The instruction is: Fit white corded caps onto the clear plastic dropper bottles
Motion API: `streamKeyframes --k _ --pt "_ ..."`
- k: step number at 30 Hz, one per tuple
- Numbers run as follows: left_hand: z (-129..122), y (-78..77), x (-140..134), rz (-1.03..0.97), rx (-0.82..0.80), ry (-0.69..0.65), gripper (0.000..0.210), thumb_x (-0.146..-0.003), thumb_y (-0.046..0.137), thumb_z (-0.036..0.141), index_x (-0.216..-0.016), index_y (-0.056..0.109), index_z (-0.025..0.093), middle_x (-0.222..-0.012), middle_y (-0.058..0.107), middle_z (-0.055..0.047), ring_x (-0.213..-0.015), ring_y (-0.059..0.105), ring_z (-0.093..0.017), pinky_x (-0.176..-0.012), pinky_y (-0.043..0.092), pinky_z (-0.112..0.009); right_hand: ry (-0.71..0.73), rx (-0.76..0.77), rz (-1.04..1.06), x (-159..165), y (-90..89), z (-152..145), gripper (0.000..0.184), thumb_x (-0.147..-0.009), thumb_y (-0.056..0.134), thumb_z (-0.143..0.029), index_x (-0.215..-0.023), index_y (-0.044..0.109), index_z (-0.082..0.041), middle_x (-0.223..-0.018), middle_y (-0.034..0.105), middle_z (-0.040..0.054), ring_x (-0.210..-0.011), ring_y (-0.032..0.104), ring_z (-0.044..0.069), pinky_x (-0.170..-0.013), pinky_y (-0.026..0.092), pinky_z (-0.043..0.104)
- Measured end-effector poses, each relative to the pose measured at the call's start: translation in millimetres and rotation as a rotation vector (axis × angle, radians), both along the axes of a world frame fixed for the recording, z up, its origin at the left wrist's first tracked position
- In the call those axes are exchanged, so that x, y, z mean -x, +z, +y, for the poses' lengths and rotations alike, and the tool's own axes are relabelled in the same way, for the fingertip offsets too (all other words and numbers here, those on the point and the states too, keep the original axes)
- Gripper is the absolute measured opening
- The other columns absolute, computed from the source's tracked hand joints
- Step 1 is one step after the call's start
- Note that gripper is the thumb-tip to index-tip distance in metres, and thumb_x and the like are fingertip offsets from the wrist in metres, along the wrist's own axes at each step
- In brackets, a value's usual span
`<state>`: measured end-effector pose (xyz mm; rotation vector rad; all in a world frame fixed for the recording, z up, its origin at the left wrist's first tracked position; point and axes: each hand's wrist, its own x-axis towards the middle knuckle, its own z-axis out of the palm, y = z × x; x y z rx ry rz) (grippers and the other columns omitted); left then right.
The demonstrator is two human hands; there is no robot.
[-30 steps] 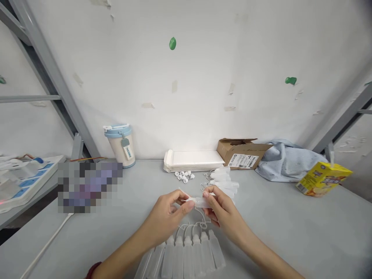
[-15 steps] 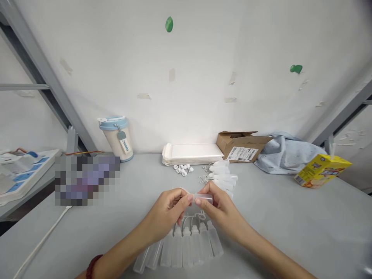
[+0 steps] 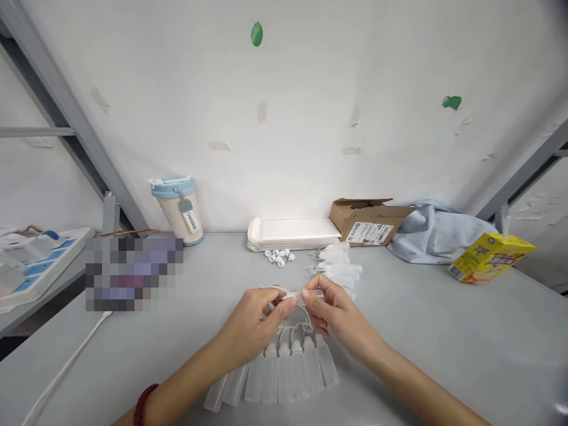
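Over the middle of the table, my two hands hold one small translucent plastic bottle (image 3: 318, 293), lying sideways. Thumb and fingers of my left hand (image 3: 252, 322) pinch its neck end, where a thin white cord shows. My right hand (image 3: 339, 310) grips the body, fingers closed, covering much of it. Just below lies a fanned row of similar bottles (image 3: 284, 376), with white cords looped at their necks; my left forearm hides part of the row. Beyond my hands sit several small white caps (image 3: 280, 257) and a heap of corded bottles (image 3: 339, 267).
Against the wall are a stack of white flat packs (image 3: 295, 235), an open cardboard box (image 3: 370, 225) and a light blue cloth (image 3: 439, 234). A yellow drink carton (image 3: 490, 258) stands right. At left are a lidded cup (image 3: 180, 213), a white cable (image 3: 66, 367) and a power strip (image 3: 44, 266).
My right hand's fingers have shifted on the bottle, its thumb now higher and the lower fingers curled beneath. My left hand keeps its pinch near the neck. The view has moved slightly.
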<state>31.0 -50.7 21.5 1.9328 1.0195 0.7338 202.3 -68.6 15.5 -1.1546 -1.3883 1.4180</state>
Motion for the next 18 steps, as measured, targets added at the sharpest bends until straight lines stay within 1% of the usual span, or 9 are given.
streamKeyframes --k 4,5,6,8,11,13,15,16,18 --pt "2.0 -0.4 0.9 -0.138 0.158 -0.011 0.034 -0.086 0.043 0.040 -0.064 0.053 0.016 -0.061 0.048 0.002 -0.056 0.044 -0.011 -0.054 0.038 -0.021 -0.060 -0.371 -0.337 -0.1 -2.1 -1.5 0.023 -0.084 0.048 -0.042 -0.082 0.051 -0.020 -0.063 0.047 -0.0023 -0.053 0.039 0.011 -0.049 0.030 0.023" --pt "2.9 -0.5 1.3 -0.162 0.184 -0.022 0.035 -0.086 0.043 0.040 -0.063 0.053 0.016 -0.060 0.048 0.002 -0.055 0.044 -0.011 -0.055 0.039 -0.022 -0.062 -0.441 -0.377 0.0 -2.4 -2.2 0.022 -0.086 0.046 -0.040 -0.084 0.052 -0.019 -0.067 0.050 -0.0008 -0.057 0.041 0.011 -0.052 0.031 0.024" --pt "3.6 -0.4 1.6 -0.179 0.198 -0.033 0.035 -0.086 0.043 0.040 -0.062 0.053 0.016 -0.059 0.048 0.002 -0.055 0.045 -0.011 -0.055 0.039 -0.022 -0.057 -0.470 -0.388 0.1 -2.5 -2.7 0.023 -0.087 0.043 -0.039 -0.084 0.053 -0.019 -0.068 0.051 -0.0002 -0.058 0.042 0.012 -0.054 0.032 0.025" --pt "3.6 0.1 1.5 -0.201 0.209 -0.053 0.035 -0.085 0.045 0.039 -0.061 0.052 0.016 -0.059 0.048 0.002 -0.056 0.046 -0.011 -0.056 0.040 -0.022 -0.041 -0.413 -0.341 0.2 -2.3 -3.1 0.029 -0.089 0.038 -0.041 -0.078 0.053 -0.019 -0.064 0.047 -0.0012 -0.057 0.040 0.011 -0.054 0.031 0.025" --pt "0.4 0.7 0.0 -0.187 0.193 -0.054 0.034 -0.085 0.046 0.039 -0.059 0.049 0.016 -0.057 0.046 0.002 -0.056 0.045 -0.011 -0.055 0.038 -0.022 0.025 -0.151 -0.165 -0.8 -1.4 -1.0 0.040 -0.086 0.039 -0.052 -0.063 0.043 -0.019 -0.054 0.031 -0.0056 -0.047 0.028 0.008 -0.045 0.023 0.023" --pt "-2.1 0.2 -1.3 -0.137 0.129 -0.033 0.035 -0.085 0.045 0.038 -0.057 0.046 0.016 -0.056 0.042 0.003 -0.055 0.041 -0.010 -0.053 0.034 -0.021 0.097 0.039 -0.037 -2.3 -0.5 1.8 0.043 -0.082 0.043 -0.056 -0.060 0.033 -0.020 -0.053 0.023 -0.0076 -0.045 0.018 0.007 -0.042 0.015 0.022" --pt "-3.2 -1.2 -2.3 -0.084 0.044 0.001 0.034 -0.084 0.046 0.037 -0.057 0.044 0.017 -0.056 0.036 0.004 -0.056 0.036 -0.010 -0.052 0.031 -0.021 0.150 0.154 0.025 -4.1 0.7 4.4 0.045 -0.081 0.045 -0.057 -0.060 0.028 -0.021 -0.054 0.018 -0.0081 -0.046 0.012 0.007 -0.042 0.011 0.022" --pt "-2.9 -2.1 -2.5 -0.071 0.020 0.011 0.034 -0.084 0.046 0.037 -0.058 0.043 0.017 -0.056 0.035 0.005 -0.056 0.035 -0.010 -0.051 0.030 -0.021 0.146 0.144 0.009 -5.0 1.5 5.4 0.045 -0.081 0.045 -0.057 -0.060 0.029 -0.021 -0.054 0.018 -0.0080 -0.047 0.012 0.007 -0.042 0.011 0.022" --pt "-0.5 -3.6 -2.5 -0.077 0.042 0.008 0.032 -0.085 0.045 0.038 -0.061 0.045 0.017 -0.058 0.037 0.005 -0.056 0.036 -0.010 -0.052 0.031 -0.021 0.093 -0.005 -0.127 -6.9 3.2 6.3 0.042 -0.081 0.046 -0.056 -0.061 0.036 -0.020 -0.054 0.023 -0.0072 -0.047 0.018 0.008 -0.044 0.015 0.023"
